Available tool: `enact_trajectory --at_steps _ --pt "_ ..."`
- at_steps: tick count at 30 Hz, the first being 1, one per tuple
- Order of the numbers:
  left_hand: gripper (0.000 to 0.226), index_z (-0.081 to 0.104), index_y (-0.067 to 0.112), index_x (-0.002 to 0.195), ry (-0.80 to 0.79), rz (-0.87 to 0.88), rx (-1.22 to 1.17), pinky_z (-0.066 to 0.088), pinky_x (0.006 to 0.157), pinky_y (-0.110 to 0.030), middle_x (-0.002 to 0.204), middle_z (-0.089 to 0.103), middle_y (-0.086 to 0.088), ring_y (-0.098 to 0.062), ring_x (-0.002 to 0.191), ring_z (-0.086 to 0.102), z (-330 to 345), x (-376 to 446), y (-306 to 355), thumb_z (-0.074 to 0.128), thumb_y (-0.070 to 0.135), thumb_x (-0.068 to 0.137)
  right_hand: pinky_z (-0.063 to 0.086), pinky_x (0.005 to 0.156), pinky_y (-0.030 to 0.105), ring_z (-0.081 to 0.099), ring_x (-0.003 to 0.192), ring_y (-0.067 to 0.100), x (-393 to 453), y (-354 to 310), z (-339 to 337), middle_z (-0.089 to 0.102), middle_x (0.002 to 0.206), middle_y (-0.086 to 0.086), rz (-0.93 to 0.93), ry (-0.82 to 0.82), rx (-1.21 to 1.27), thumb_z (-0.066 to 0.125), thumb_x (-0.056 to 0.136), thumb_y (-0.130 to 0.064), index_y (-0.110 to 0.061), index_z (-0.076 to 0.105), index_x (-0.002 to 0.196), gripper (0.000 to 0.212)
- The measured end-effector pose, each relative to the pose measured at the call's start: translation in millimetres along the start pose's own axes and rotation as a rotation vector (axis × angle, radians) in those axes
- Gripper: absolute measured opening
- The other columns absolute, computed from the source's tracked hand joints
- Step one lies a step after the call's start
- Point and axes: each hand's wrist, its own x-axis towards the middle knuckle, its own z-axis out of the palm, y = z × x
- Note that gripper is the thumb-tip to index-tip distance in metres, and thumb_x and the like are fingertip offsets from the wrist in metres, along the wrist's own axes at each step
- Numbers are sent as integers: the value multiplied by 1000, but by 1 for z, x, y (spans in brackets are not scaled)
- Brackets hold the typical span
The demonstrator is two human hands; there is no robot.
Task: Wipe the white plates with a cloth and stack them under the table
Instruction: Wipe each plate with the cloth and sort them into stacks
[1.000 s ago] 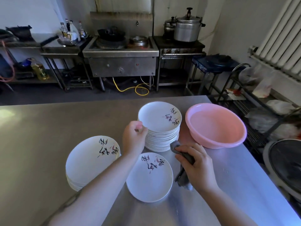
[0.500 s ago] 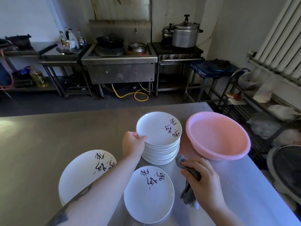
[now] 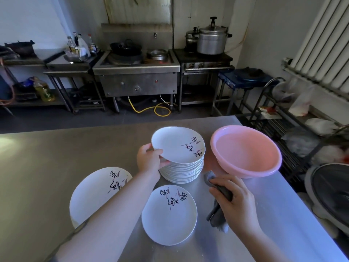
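Commercial kitchen, steel wok stove (image 3: 136,72) against the back wall, large pressure cooker (image 3: 211,41) on a burner stand, sauce bottles (image 3: 80,45) on a side counter, long steel table (image 3: 37,167) carrying a tall pile of plates (image 3: 182,167), wire racks (image 3: 283,118) beside a radiator (image 3: 324,46)

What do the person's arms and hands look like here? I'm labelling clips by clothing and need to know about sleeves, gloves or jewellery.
Both arms are bare as far as the frame shows: no sleeves. The left hand and the right hand wear no gloves, and no rings, watch or bracelet show. A dark marking, perhaps a tattoo, runs along the left forearm near the bottom edge; its design is too dim to make out.
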Motion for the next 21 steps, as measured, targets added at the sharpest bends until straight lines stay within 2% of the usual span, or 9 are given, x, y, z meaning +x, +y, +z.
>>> enact_trajectory --at_steps 3,7,15,18,21 --pt "36 55 9 121 -21 35 -77 56 48 -28 114 59 -15 -29 96 62 -21 -31 1 56 -8 89 39 82 6 60 95 6 -9 -4 -11 63 100 -21 -5 26 28 77 77 -17 -30 74 88 18" --pt "34 59 6 118 -35 48 -99 56 53 -30 102 63 -9 -24 83 64 -62 -80 -11 58 -8 87 38 82 6 61 92 6 -30 1 -17 62 101 -20 -1 -2 35 80 75 -2 -33 71 88 35" --pt "38 64 14 116 142 -69 -72 54 48 -28 105 63 -11 -27 99 62 -160 -145 -94 62 -7 84 37 83 4 59 92 2 -88 16 -4 63 96 -20 26 -150 45 81 75 -3 -36 70 90 38" --pt "37 64 12 114 187 -115 -54 53 46 -28 100 60 -12 -25 91 63 -195 -158 -117 62 -9 84 36 83 3 59 93 2 -109 8 8 63 98 -21 21 -168 30 77 78 -10 -34 71 90 28" --pt "39 62 10 116 199 -157 -43 53 45 -29 98 60 -12 -23 84 63 -226 -163 -129 61 -11 84 37 84 4 59 93 4 -133 -6 27 63 97 -22 26 -200 24 76 78 -7 -27 74 92 25"
